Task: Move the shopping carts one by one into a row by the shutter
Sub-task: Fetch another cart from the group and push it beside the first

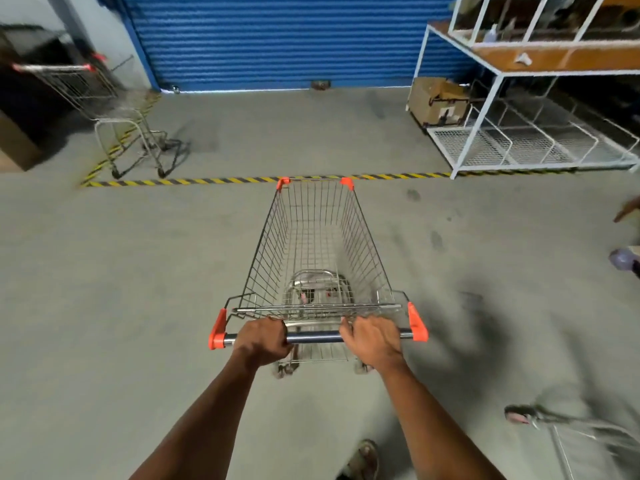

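Both hands, left (262, 341) and right (372, 339), curl tight round my cart's handle (313, 337), shutter (277, 39) at twelve o'clock. Steering crooked, I could clip the parked cart (100, 105) at ten o'clock.

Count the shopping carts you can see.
3. One cart in the middle, both hands on its handle; one cart far left by the shutter; one cart partly cut off at bottom right. Others may be outside the view.

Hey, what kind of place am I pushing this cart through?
Probably a shop's back storeroom or loading area: a blue roller shutter, bare concrete floor with hazard striping, and white metal shelving.
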